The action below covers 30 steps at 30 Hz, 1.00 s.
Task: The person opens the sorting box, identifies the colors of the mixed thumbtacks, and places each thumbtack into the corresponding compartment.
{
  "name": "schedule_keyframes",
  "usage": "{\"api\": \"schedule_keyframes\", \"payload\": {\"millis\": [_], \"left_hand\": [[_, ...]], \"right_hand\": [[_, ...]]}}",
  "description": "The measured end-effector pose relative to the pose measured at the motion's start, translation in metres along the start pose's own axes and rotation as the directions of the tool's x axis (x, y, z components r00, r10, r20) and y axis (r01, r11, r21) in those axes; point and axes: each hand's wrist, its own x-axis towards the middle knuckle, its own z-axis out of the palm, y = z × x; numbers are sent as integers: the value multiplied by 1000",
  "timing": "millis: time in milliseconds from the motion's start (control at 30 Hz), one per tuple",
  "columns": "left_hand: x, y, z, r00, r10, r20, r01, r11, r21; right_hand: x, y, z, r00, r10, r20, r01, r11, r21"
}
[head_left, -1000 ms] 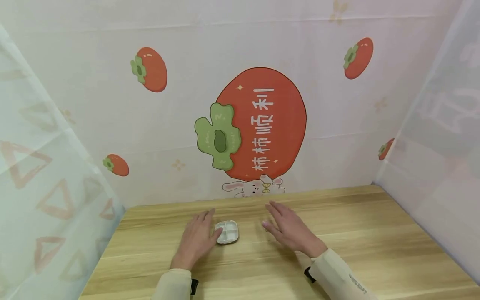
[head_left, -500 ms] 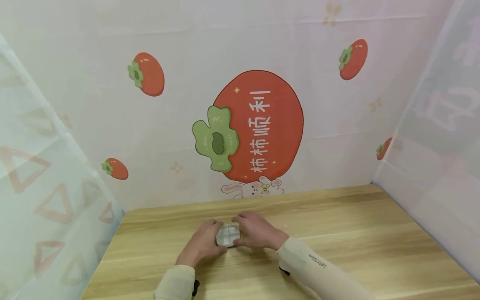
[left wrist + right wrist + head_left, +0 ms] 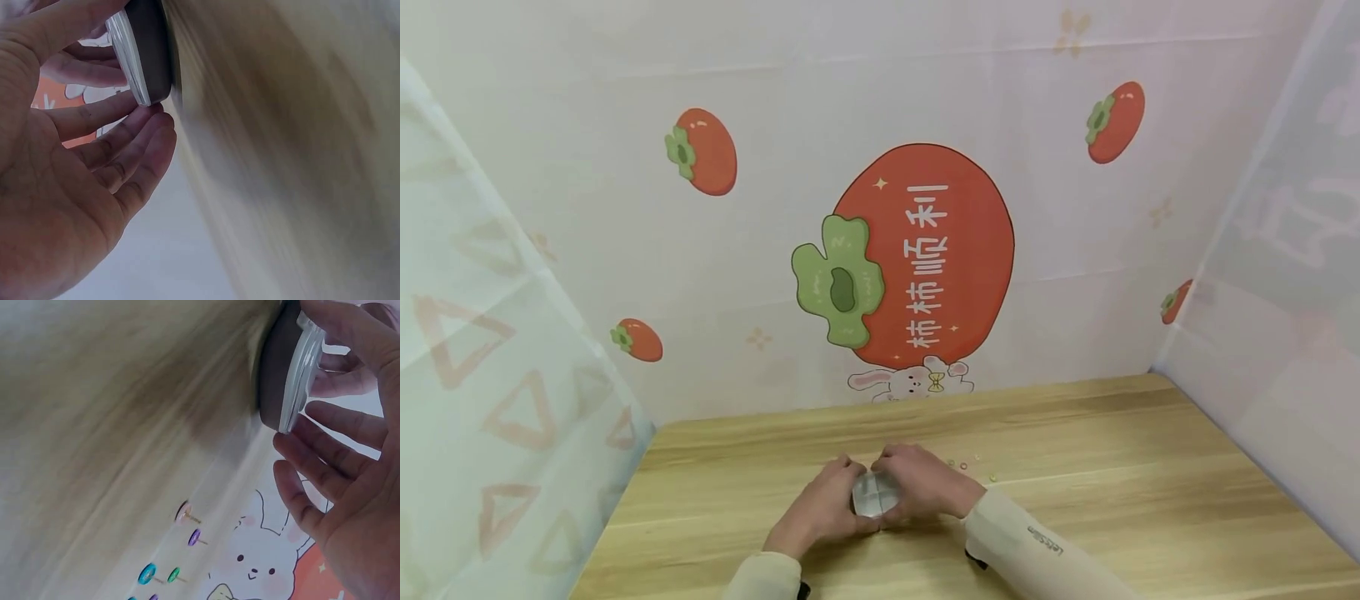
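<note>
A small rounded-square pill box with four compartments lies between the two hands in the head view. My left hand holds its left side, fingers at the far edge and thumb at the near edge. From the other side, my right hand grips it in the same manner and covers its right part. The left wrist view shows the box's dark base and pale top edge against the fingertips. A clear lid rim tops the box in the right wrist view. Whether anything is inside cannot be made out.
Several tiny coloured ring-like pieces lie on the wooden table beyond the right wrist; a blue one shows in the right wrist view. A persimmon-printed cloth stands behind the table, with more cloth at both sides.
My right hand has come leftward to the box, and both hands now grip it. The box has shifted slightly right and nearer. Tiny coloured pieces now show by the right wrist.
</note>
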Motion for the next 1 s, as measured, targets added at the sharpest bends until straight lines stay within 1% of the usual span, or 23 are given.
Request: {"api": "schedule_keyframes", "payload": {"millis": [167,333,400,500,633,733,833,933,1000], "left_hand": [[-1,8,1,1000,-8,29,7,1000,26],[-3,14,4,1000,0,27,-1,999,32],[-3,15,6,1000,-1,22,1,1000,25],[-3,16,8,1000,-15,25,15,1000,-7],[-4,18,10,999,-29,39,32,997,-74],[-4,19,12,998,-38,42,42,995,-95],[-4,19,13,998,-44,33,47,994,-97],[-3,19,13,999,-43,17,45,993,-113],[-3,18,12,999,-48,-2,48,991,-129]], "right_hand": [[-7,2,-1,1000,-2,13,1,999,54],[-14,4,-5,999,28,21,-31,992,123],[-16,5,-7,998,59,28,-63,982,179],[-19,7,-11,994,97,49,-107,955,275],[-22,13,-14,992,105,68,-122,923,365],[-25,16,-14,994,92,60,-108,913,392],[-27,17,-14,995,88,46,-99,902,421],[-29,19,-12,995,101,26,-102,887,451],[-30,20,-10,993,118,4,-107,884,454]]}}
